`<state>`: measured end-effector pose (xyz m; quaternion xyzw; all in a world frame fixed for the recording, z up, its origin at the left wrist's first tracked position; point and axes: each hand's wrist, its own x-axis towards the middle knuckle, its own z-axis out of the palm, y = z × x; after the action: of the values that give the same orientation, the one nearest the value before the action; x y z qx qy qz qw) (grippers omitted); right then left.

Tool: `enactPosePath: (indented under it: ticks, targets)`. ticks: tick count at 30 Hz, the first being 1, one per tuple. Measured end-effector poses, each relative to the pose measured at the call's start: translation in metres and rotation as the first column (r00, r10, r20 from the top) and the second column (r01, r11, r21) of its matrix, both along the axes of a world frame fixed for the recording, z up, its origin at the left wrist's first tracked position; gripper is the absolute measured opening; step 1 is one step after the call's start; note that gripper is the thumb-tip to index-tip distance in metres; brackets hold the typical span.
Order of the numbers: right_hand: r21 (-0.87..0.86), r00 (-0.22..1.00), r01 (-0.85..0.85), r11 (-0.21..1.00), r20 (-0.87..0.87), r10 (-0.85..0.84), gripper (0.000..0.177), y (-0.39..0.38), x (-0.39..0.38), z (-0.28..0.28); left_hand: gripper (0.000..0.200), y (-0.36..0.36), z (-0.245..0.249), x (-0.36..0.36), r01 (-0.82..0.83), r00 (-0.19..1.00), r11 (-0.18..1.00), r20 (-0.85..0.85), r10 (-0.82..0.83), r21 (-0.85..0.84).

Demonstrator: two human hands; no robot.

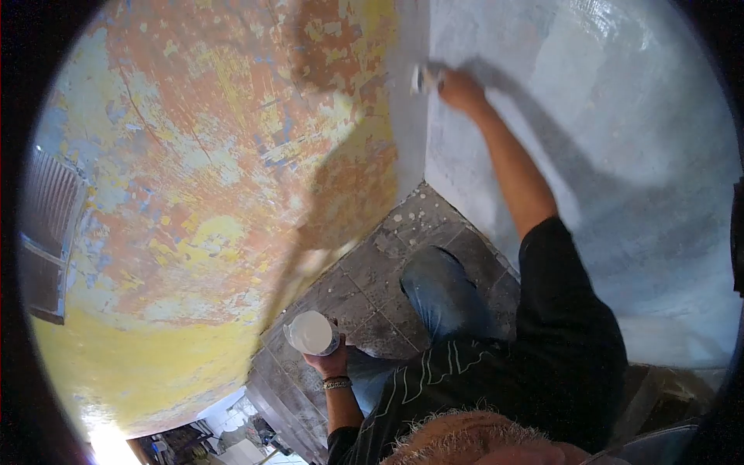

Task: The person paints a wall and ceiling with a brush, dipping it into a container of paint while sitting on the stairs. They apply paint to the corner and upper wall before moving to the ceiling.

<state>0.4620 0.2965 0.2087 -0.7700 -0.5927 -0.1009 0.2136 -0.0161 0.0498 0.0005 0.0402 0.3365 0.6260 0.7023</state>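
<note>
My right hand is closed around the handle of a paintbrush, its arm stretched far forward. The brush's pale bristles touch the grey-white strip on the left wall, beside the corner. Down near my body, my left hand grips a plastic tub from the side. Whitish paint or a similar liquid shows in the tub's round mouth. The fingers on the tub's far side are partly hidden.
The left wall is patchy orange, yellow and pale; the right wall is grey-white. Dark floor tiles carry white splashes. A louvred window is at far left. Clutter lies at the lower left.
</note>
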Motion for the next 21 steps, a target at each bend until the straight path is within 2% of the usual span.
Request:
enactPosePath:
  ticks: [2, 4, 6, 7, 8, 9, 10, 11, 12, 13, 14, 16, 17, 18, 20, 21]
  targets:
    - [0.142, 0.997, 0.03, 0.989, 0.06, -0.039, 0.026, 0.006, 0.021, 0.073, 0.052, 0.002, 0.015, 0.011, -0.074, 0.995, 0.995, -0.073, 0.069, -0.068]
    - [0.438, 0.979, -0.155, 0.886, 0.191, 0.077, 0.028, 0.003, 0.041, 0.135, 0.051, 0.004, 0.012, 0.016, -0.055, 0.997, 0.996, -0.055, 0.051, -0.074]
    - [0.518, 0.985, 0.009, 0.856, 0.143, -0.097, 0.025, -0.026, 0.006, 0.197, 0.051, 0.006, 0.012, 0.023, -0.043, 0.998, 0.996, -0.042, 0.04, -0.073]
    - [0.613, 0.996, -0.046, 0.788, 0.086, -0.008, 0.027, -0.035, -0.004, 0.21, 0.05, 0.008, 0.016, 0.029, -0.028, 0.995, 0.999, -0.094, 0.024, -0.046]
    - [0.614, 0.996, -0.047, 0.788, 0.088, -0.01, 0.027, -0.029, -0.002, 0.207, 0.049, 0.008, 0.018, 0.032, -0.014, 0.989, 1.0, -0.146, 0.012, -0.018]
    - [0.677, 0.992, -0.02, 0.736, 0.103, -0.068, 0.027, -0.016, 0.004, 0.197, 0.049, 0.009, 0.011, 0.029, -0.015, 0.99, 1.0, -0.143, 0.012, -0.016]
    - [0.736, 0.986, 0.004, 0.677, 0.112, -0.127, 0.027, 0.0, 0.01, 0.182, 0.048, 0.01, -0.001, 0.023, 0.038, 0.999, 0.999, -0.017, -0.037, 0.016]
    - [0.602, 0.962, 0.163, 0.782, 0.078, -0.26, 0.026, 0.021, 0.013, 0.149, 0.048, 0.011, -0.008, 0.019, 0.085, 0.99, 0.995, 0.108, -0.091, 0.055]
    - [0.467, 0.992, 0.081, 0.88, 0.044, -0.114, 0.032, 0.012, 0.001, 0.11, 0.048, 0.01, -0.002, 0.022, 0.085, 0.99, 0.995, 0.11, -0.091, 0.06]
    - [0.417, 0.989, 0.102, 0.903, 0.059, -0.138, 0.038, 0.006, -0.004, 0.079, 0.048, 0.008, 0.009, 0.029, 0.041, 0.995, 0.998, 0.084, -0.046, 0.051]
    - [0.24, 0.985, 0.143, 0.96, 0.061, -0.162, 0.041, -0.003, -0.011, 0.051, 0.048, 0.009, 0.016, 0.034, -0.006, 0.998, 0.999, 0.059, 0.003, 0.048]
    - [0.046, 0.982, 0.109, 0.993, 0.148, -0.114, 0.037, -0.025, -0.017, -0.016, 0.049, 0.008, 0.018, 0.035, 0.002, 1.0, 1.0, 0.007, -0.002, 0.031]
    - [-0.257, 0.991, 0.121, 0.959, 0.084, -0.102, 0.037, -0.034, -0.017, -0.036, 0.05, 0.005, 0.019, 0.033, 0.011, 0.999, 1.0, -0.048, -0.01, 0.015]
    - [-0.414, 0.998, 0.061, 0.908, 0.027, -0.055, 0.037, -0.038, -0.012, -0.057, 0.05, 0.009, 0.014, 0.03, 0.007, 0.999, 1.0, -0.043, -0.006, 0.028]
    - [-0.438, 0.998, -0.006, 0.899, -0.056, -0.021, 0.039, -0.04, -0.014, -0.054, 0.053, 0.009, -0.002, 0.017, 0.021, 0.999, 0.999, 0.038, -0.019, -0.036]
    - [-0.332, 0.998, 0.046, 0.942, 0.06, -0.027, 0.037, -0.039, -0.02, -0.034, 0.053, 0.005, 0.0, 0.016, 0.012, 0.999, 0.999, 0.034, -0.01, -0.041]
